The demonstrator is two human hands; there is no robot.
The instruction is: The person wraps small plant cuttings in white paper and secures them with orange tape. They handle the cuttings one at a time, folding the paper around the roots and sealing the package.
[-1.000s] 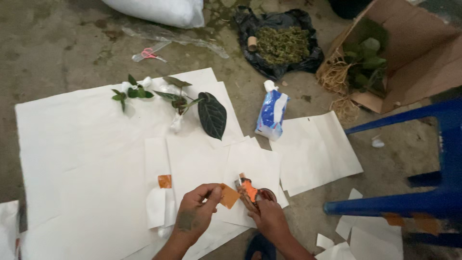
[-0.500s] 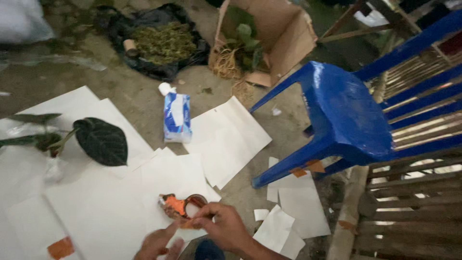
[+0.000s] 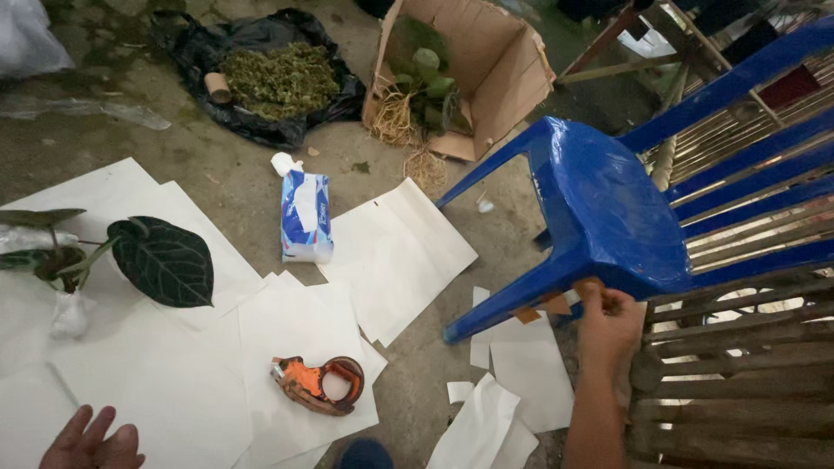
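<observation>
My right hand (image 3: 608,323) is raised to the front rim of the blue plastic chair (image 3: 608,208), its fingers pinched on a small brown piece of tape at the rim. Two more brown tape pieces (image 3: 539,310) hang from the same rim just to the left. My left hand (image 3: 84,439) rests at the bottom left on the white paper sheets (image 3: 174,382), fingers apart and holding nothing. An orange tape dispenser (image 3: 318,383) lies on the paper between my hands, touched by neither.
A cut plant with a dark veined leaf (image 3: 162,260) lies on the paper at left. A blue tissue pack (image 3: 306,217), a black bag of moss (image 3: 278,80), a cardboard box of plants (image 3: 473,65) and a wooden slatted bench (image 3: 738,373) surround the spot.
The view has swung right towards the chair. Both hands let go of the tape dispenser, which now lies on the paper. My right hand has moved up to the chair's rim.
</observation>
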